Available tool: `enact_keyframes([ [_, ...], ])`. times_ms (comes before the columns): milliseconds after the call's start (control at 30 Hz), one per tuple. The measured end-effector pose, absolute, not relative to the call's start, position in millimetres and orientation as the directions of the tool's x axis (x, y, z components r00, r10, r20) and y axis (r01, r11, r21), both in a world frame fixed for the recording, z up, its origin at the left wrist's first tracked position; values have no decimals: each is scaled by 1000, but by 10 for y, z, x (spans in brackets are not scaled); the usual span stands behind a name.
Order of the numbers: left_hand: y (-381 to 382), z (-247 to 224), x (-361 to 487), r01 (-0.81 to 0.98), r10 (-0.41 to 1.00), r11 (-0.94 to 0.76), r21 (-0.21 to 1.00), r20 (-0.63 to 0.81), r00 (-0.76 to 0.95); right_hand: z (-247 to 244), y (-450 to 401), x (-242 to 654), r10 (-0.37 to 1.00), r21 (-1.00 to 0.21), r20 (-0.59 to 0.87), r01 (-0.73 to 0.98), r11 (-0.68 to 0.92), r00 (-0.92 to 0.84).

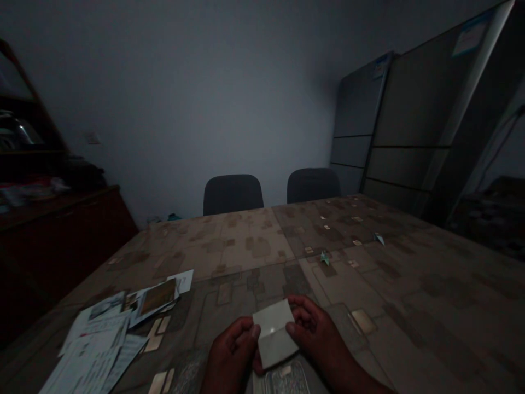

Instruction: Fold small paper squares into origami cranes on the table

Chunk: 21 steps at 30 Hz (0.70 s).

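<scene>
A small pale sheet of paper (pixel 275 335) with a crease across its middle is held up over the near part of the table. My left hand (pixel 234 350) pinches its left edge, the thumb on top. On the opposite side, my right hand (pixel 314 331) grips the right edge between thumb and fingers. Beyond the hands, a small folded green paper piece (pixel 325 258) stands on the table. Farther right lies another small folded paper piece (pixel 379 238), its exact shape too dim to tell.
A patterned cloth covers the table (pixel 254 246). At the left lies a loose pile of printed papers and cards (pixel 102 334). Two dark chairs (pixel 233 194) stand at the far edge. A wooden cabinet (pixel 61 219) is at left; a tall grey refrigerator (pixel 410 104) is at right.
</scene>
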<state>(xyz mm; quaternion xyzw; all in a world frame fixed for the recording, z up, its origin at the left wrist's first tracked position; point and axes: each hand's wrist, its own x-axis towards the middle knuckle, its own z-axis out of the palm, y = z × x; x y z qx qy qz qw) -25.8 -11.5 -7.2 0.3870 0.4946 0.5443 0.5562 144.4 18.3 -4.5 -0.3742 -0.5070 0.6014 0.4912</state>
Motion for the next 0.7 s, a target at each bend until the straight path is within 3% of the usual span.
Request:
enact_keyframes([
  [300,-115,-42,-248,-182,975,112,977,-144,-169,3,192,1456,973,-971,-18,-228,-73,-232],
  [700,-99,-108,-281,-184,978,119,976,-147,-146,-2,178,1456,975,-968,-35,-236,-88,-220],
])
